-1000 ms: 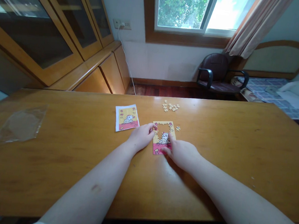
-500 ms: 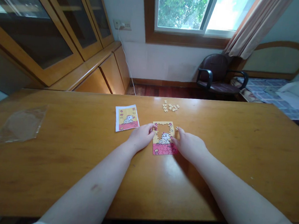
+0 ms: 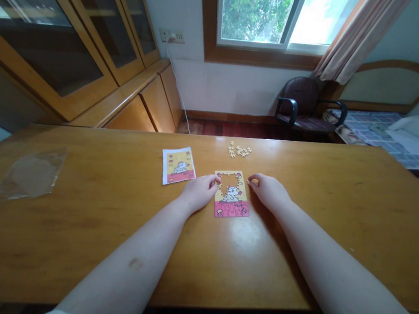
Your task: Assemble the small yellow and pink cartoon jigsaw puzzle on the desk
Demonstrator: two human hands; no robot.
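A small yellow and pink jigsaw puzzle point(image 3: 231, 198) lies flat on the wooden table point(image 3: 79, 224), with a gap of bare wood in its upper middle. My left hand point(image 3: 199, 191) rests against the puzzle's left edge, fingers curled at its upper left corner. My right hand point(image 3: 269, 189) sits just right of the puzzle, thumb and fingers pinched on a loose puzzle piece point(image 3: 251, 181). A pile of several loose pieces point(image 3: 238, 150) lies further back on the table.
A printed reference card point(image 3: 178, 165) with the same picture lies left of the puzzle. A clear plastic bag point(image 3: 28, 175) sits at the table's far left. Beyond the table are a dark armchair point(image 3: 305, 107), wooden cabinets point(image 3: 76, 42) and a window.
My right hand has left the puzzle's lower right part and moved up and right to the loose piece beside it. My left hand has stayed put.
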